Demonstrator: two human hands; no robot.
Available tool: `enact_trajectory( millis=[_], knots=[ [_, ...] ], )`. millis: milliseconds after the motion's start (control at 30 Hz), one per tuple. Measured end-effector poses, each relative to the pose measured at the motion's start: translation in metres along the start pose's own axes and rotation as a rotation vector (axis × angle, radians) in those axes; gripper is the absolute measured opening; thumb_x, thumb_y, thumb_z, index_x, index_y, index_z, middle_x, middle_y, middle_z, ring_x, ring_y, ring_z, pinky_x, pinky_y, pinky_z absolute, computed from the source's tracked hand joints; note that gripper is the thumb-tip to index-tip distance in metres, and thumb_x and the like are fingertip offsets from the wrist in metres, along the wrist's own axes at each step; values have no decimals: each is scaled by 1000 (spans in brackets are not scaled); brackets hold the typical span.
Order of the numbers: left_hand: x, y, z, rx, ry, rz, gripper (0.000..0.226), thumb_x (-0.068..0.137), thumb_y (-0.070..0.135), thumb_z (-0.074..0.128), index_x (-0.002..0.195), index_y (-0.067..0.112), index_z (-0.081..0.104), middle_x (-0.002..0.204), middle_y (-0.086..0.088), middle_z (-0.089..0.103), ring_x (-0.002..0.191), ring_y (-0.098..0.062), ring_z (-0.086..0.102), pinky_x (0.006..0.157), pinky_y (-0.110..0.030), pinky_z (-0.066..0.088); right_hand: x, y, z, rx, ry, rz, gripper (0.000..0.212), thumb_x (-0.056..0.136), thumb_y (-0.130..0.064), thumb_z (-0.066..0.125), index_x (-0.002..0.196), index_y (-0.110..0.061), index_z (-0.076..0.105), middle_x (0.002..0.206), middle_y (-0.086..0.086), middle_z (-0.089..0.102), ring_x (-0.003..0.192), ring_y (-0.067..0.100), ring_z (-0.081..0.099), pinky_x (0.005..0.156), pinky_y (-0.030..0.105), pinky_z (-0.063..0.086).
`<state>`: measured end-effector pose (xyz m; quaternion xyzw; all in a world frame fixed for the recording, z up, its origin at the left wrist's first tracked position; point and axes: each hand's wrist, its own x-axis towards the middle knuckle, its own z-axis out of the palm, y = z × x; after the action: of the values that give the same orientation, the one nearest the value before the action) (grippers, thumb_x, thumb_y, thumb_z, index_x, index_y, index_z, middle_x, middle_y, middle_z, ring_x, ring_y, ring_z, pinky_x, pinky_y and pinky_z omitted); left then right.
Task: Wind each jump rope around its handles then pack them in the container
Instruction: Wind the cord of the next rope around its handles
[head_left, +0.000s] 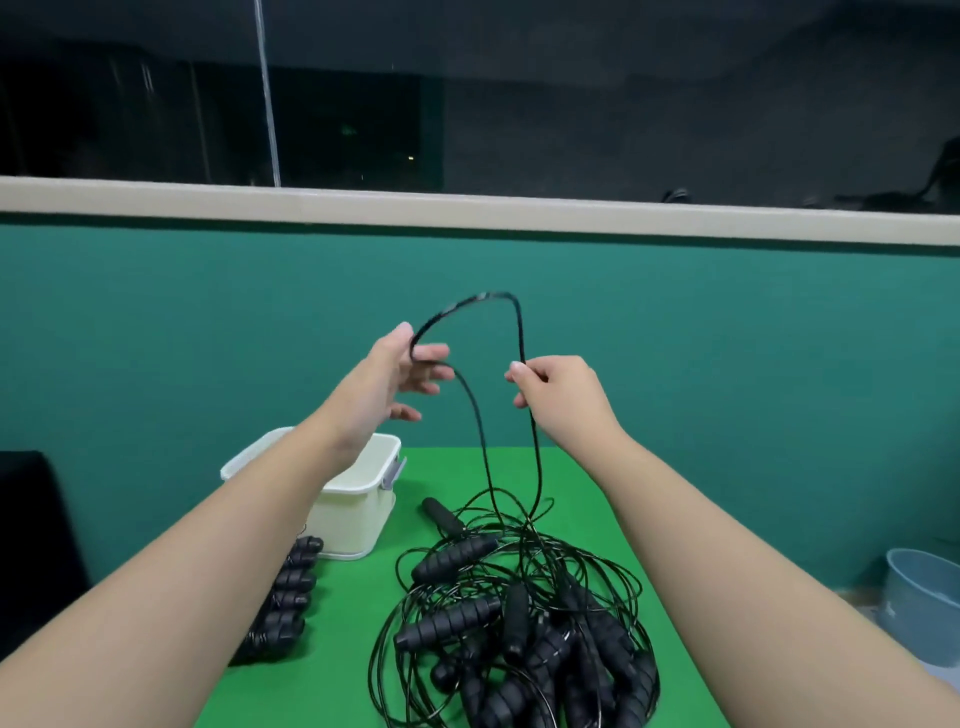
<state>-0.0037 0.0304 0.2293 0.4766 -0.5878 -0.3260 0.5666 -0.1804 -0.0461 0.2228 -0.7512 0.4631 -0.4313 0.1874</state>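
Both hands are pinching a limp, light, tangle-prone rope (519, 322), left hand (402, 371) and right hand (558, 389); better gripping its stiff handles

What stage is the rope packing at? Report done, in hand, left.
Done: a row of wound ropes lies beside the container, not visibly packed. In hand: left hand and right hand hold one rope's loop up. Left: the tangled pile on the table.

Both hands up over green counter (571, 478): left hand (397, 371) & right hand (558, 392) each pinch one black rope (519, 322) (arched between them); white container (358, 512) sits below-left.
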Motion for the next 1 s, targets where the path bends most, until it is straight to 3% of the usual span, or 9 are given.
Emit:
enact_trajectory(
  millis=[67, 167, 300, 400, 533, 700, 833, 933, 1000],
  knots=[
    [-1, -8, 3, 112, -41, -24, 69, 87, 70, 18, 105, 19, 61, 91, 2, 64, 85, -14, 55, 72, -31, 42, 6, -7, 1, 76, -3, 25, 30, 99, -28, 45, 94, -13, 71, 65, -10, 62, 47, 7, 42, 49, 22, 32],
    [-2, -27, 9, 299, -39, 10, 30, 90, 48, 51, 99, 21, 61, 87, 8, 61, 82, -9, 56, 73, -26, 44, 11, -13, 6, 234, -31, 62, 28, 99, -27, 45, 97, -16, 70, 65, -8, 62, 44, 7, 41, 51, 24, 34],
    [1, -51, 28, 333, -170, -47, 46, 75, 50, 71, 113, 29, 54, 109, 7, 61, 96, -7, 61, 87, -26, 49, 6, -21, 15, 398, -126, 87, 26, 100, -24, 44, 96, -14, 67, 66, -4, 60, 41, 9, 38, 46, 21, 36],
    [5, -56, 48, 431, -219, -107, 21, 95, 37, 50, 109, 25, 61, 86, 9, 65, 68, -10, 59, 61, -22, 48, 3, -21, 22, 519, -160, 121, 24, 100, -21, 44, 91, -14, 65, 70, -1, 58, 46, 9, 39, 43, 19, 36],
    [25, -43, 54, 372, -2, -87, 37, 101, 30, 39, 71, 15, 55, 58, -3, 57, 41, -18, 49, 37, -20, 36, -2, -3, 25, 427, -159, 87, 32, 99, -29, 48, 86, -5, 64, 73, 6, 58, 57, 13, 48, 52, 22, 39],
    [48, -18, 44, 203, 150, -83, 41, 100, 35, 38, 70, 12, 53, 58, -3, 52, 42, -15, 49, 41, -19, 40, -16, 18, 30, 320, -378, -14, 17, 94, -38, 54, 93, -24, 64, 86, -10, 64, 73, -1, 53, 66, 18, 41],
    [64, -1, 40, 44, 182, -137, 44, 100, 41, 35, 71, 13, 50, 61, -5, 49, 38, -15, 50, 40, -20, 40, -14, 26, 47, 145, -450, -30, 11, 90, -31, 64, 90, -20, 65, 77, -9, 62, 72, 7, 56, 73, 26, 46],
    [75, 11, 24, 72, 226, -130, 44, 100, 42, 32, 71, 13, 49, 62, -5, 49, 34, -14, 50, 38, -17, 37, -7, 40, 48, -18, -393, -17, 25, 95, -33, 54, 72, -26, 63, 72, 3, 61, 65, 14, 50, 65, 31, 44],
    [78, 18, 8, 129, 250, -135, 44, 100, 42, 30, 72, 14, 48, 64, -5, 49, 34, -13, 51, 37, -16, 33, -4, 51, 43, -79, -371, 0, 32, 95, -37, 53, 66, -23, 58, 60, 0, 45, 54, 13, 38, 53, 30, 29]
  ],
)
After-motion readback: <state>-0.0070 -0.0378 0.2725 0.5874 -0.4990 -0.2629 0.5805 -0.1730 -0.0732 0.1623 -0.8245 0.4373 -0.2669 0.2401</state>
